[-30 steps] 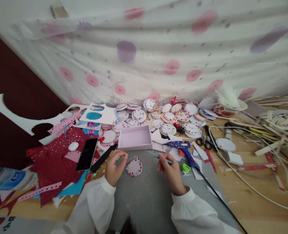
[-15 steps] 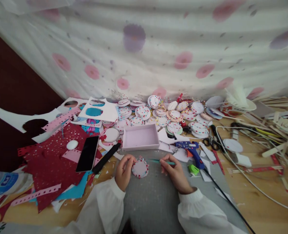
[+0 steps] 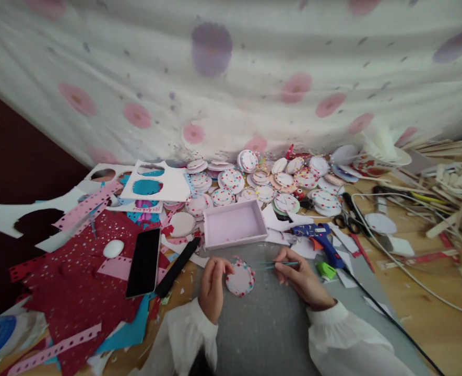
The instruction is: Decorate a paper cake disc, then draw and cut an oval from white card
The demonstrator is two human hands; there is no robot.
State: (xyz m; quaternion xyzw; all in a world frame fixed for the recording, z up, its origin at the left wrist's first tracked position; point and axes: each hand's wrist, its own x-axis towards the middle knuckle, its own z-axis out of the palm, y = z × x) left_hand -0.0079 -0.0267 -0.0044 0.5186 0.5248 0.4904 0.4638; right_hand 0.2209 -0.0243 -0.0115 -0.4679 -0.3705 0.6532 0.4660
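A round white paper disc edged with red and coloured dots lies on a grey mat. My left hand rests at its left edge, fingertips touching the rim. My right hand holds a thin teal stick that points left toward the disc. Both wrists are in white sleeves. A shallow pale pink box stands just beyond the disc.
Many decorated discs are piled by a spotted cloth backdrop. A blue glue gun with a black cord, a green sharpener and scissors lie right. A black phone, black tool and red glitter sheet lie left.
The view has tipped and shifted, so everything sits further right and lower. My left fingers have closed in on the disc's edge; my right hand brought the stick closer to it.
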